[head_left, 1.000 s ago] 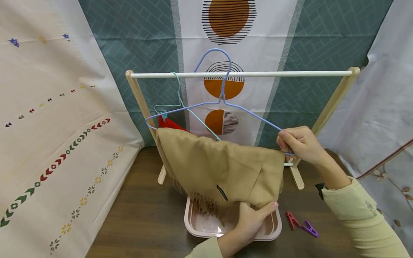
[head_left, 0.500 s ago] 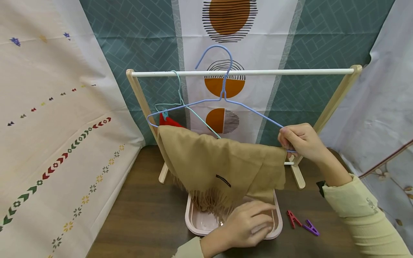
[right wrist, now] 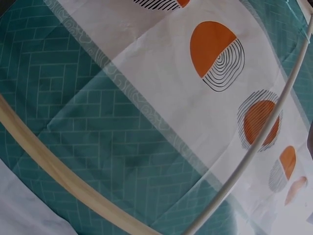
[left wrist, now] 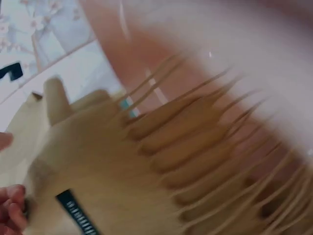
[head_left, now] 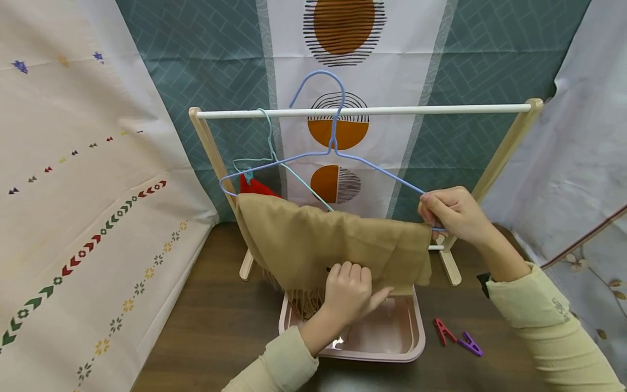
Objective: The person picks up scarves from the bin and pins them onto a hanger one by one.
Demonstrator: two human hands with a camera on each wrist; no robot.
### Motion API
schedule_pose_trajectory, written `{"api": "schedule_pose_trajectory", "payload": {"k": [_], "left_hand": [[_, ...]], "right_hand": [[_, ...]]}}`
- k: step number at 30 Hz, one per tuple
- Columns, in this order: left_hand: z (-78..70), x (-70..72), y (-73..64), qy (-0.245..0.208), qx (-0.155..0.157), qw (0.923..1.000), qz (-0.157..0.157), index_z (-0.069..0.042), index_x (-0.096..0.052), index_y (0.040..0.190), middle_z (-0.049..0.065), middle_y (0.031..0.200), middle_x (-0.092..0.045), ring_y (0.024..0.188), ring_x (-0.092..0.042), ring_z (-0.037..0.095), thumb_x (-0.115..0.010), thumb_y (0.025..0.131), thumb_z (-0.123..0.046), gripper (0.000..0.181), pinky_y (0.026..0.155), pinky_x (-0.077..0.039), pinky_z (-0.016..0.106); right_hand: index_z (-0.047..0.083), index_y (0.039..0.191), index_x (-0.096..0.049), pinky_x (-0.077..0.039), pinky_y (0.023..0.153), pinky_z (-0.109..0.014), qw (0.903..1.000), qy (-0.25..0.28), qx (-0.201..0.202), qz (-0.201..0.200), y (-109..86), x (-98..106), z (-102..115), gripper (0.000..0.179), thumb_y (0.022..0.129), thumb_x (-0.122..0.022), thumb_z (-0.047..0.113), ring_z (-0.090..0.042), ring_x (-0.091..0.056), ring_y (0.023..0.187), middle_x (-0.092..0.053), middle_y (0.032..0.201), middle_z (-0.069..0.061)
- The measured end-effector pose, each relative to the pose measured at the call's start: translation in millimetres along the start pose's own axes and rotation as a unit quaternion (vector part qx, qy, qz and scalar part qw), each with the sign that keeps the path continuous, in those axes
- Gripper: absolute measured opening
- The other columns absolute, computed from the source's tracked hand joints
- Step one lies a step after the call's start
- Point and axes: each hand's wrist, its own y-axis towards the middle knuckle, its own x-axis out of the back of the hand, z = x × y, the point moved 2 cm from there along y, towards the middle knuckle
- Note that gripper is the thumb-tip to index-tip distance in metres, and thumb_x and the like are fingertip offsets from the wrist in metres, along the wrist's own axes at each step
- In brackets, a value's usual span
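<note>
A tan fringed scarf [head_left: 303, 234] with a dark label [left wrist: 78, 215] is draped over the lower bar of a blue hanger [head_left: 362, 159]. My right hand [head_left: 453, 215] holds the hanger by its right corner, beside the scarf's edge. In front of the scarf, at the label, is my left hand [head_left: 348, 291], its fingers bent and its thumb pointing out to the right. In the left wrist view only its fingertips [left wrist: 12, 208] and part of the thumb show at the left edge; I cannot tell whether cloth is caught between them.
A wooden rack with a white rail [head_left: 441, 110] stands behind. On it hangs a mint hanger [head_left: 271, 136] with a red cloth [head_left: 257, 187] clipped on. Below the scarf sits a pink basin [head_left: 416, 348]. Red [head_left: 444, 331] and purple clothespins [head_left: 470, 344] lie at its right.
My left hand let go of the scarf's lower right edge, and that edge dropped. The hand then moved up and left to the label. My right hand stays on the hanger's corner.
</note>
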Motion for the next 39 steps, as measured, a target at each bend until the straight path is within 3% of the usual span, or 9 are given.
{"api": "schedule_pose_trajectory", "payload": {"k": [9, 14, 19, 22, 27, 30, 33, 36, 39], "left_hand": [[7.6, 3.4, 46.3, 0.038, 0.031, 0.9985, -0.023, -0.012, -0.051, 0.066, -0.002, 0.051, -0.046, 0.045, -0.045, 0.013, -0.062, 0.071, -0.058, 0.047, 0.044, -0.034, 0.025], [10.4, 0.8, 61.2, 0.043, 0.027, 0.9982, -0.032, -0.014, -0.046, 0.056, -0.003, 0.048, -0.040, 0.042, -0.041, 0.012, -0.057, 0.075, -0.024, 0.025, 0.042, -0.030, 0.023], [16.4, 8.2, 69.3, -0.084, 0.058, 0.9948, 0.001, -0.015, -0.041, 0.050, -0.004, 0.045, -0.035, 0.038, -0.035, 0.009, -0.047, 0.070, -0.007, 0.022, 0.037, -0.024, 0.019], [26.3, 15.9, 84.8, -0.271, 0.126, 0.9529, 0.051, -0.012, -0.045, 0.056, -0.004, 0.048, -0.039, 0.040, -0.036, 0.007, -0.050, 0.075, -0.006, 0.021, 0.038, -0.024, 0.016], [39.1, 18.9, 120.5, -0.515, 0.216, 0.8246, 0.087, -0.003, -0.056, 0.074, 0.003, 0.059, -0.051, 0.050, -0.040, 0.007, -0.047, 0.088, -0.003, 0.017, 0.047, -0.033, 0.016], [35.7, 14.3, 130.1, -0.556, 0.203, 0.7962, 0.125, 0.000, -0.060, 0.082, 0.006, 0.066, -0.055, 0.055, -0.044, 0.007, -0.049, 0.090, -0.004, 0.015, 0.052, -0.037, 0.015], [29.6, 8.5, 127.0, -0.533, 0.122, 0.8156, 0.189, -0.002, -0.064, 0.083, 0.003, 0.070, -0.059, 0.059, -0.047, 0.005, -0.051, 0.090, -0.006, 0.015, 0.056, -0.038, 0.012], [34.5, 9.4, 115.5, -0.426, 0.031, 0.8866, 0.177, -0.007, -0.067, 0.084, -0.001, 0.074, -0.062, 0.065, -0.052, 0.006, -0.054, 0.086, -0.010, 0.013, 0.060, -0.040, 0.013], [51.2, 13.4, 104.5, -0.315, 0.008, 0.9386, 0.141, -0.011, -0.068, 0.090, -0.001, 0.084, -0.064, 0.079, -0.057, 0.012, -0.061, 0.082, -0.015, 0.011, 0.068, -0.043, 0.022]], "right_hand": [[0.002, 0.060, -0.052, -0.039, 0.033, -0.021, 1.0000, -0.005, -0.008, -0.004, -1.6, -2, 1, 0.039, 0.093, -0.034, -0.010, -0.013, -0.039, 0.033, -0.041, 0.050, -0.007], [0.002, 0.060, -0.052, -0.038, 0.033, -0.021, 0.9999, -0.003, -0.007, -0.008, -2.2, -3, -1, 0.039, 0.093, -0.035, -0.011, -0.009, -0.040, 0.034, -0.041, 0.050, -0.006], [0.002, 0.060, -0.052, -0.040, 0.033, -0.020, 0.9999, -0.011, -0.006, -0.009, -3.4, -4, -3, 0.040, 0.092, -0.034, -0.012, -0.008, -0.041, 0.035, -0.041, 0.050, -0.005], [0.002, 0.059, -0.051, -0.040, 0.033, -0.020, 0.9998, -0.014, 0.009, -0.004, -4.1, -4, -4, 0.039, 0.092, -0.034, -0.012, -0.010, -0.040, 0.035, -0.041, 0.050, -0.004], [0.004, 0.059, -0.050, -0.031, 0.032, -0.019, 0.9990, -0.031, 0.034, -0.001, -1.7, -8, -7, 0.039, 0.094, -0.037, -0.007, -0.009, -0.034, 0.037, -0.039, 0.049, -0.005], [0.005, 0.059, -0.050, -0.025, 0.033, -0.022, 0.9989, -0.029, 0.036, -0.004, 0.2, -10, -8, 0.038, 0.095, -0.039, -0.002, -0.008, -0.032, 0.037, -0.039, 0.048, -0.005], [0.007, 0.060, -0.052, -0.027, 0.033, -0.021, 0.9988, -0.036, 0.033, -0.002, 0.1, -10, -7, 0.039, 0.096, -0.039, 0.000, -0.008, -0.033, 0.037, -0.040, 0.048, -0.004], [0.008, 0.062, -0.054, -0.028, 0.034, -0.020, 0.9983, -0.049, 0.033, 0.003, -0.9, -8, -7, 0.039, 0.096, -0.037, 0.000, -0.008, -0.033, 0.038, -0.041, 0.050, -0.004], [0.006, 0.064, -0.055, -0.030, 0.034, -0.021, 0.9984, -0.038, 0.040, 0.011, -1.8, -6, -7, 0.038, 0.096, -0.036, -0.002, -0.010, -0.034, 0.039, -0.041, 0.051, -0.005]]}}
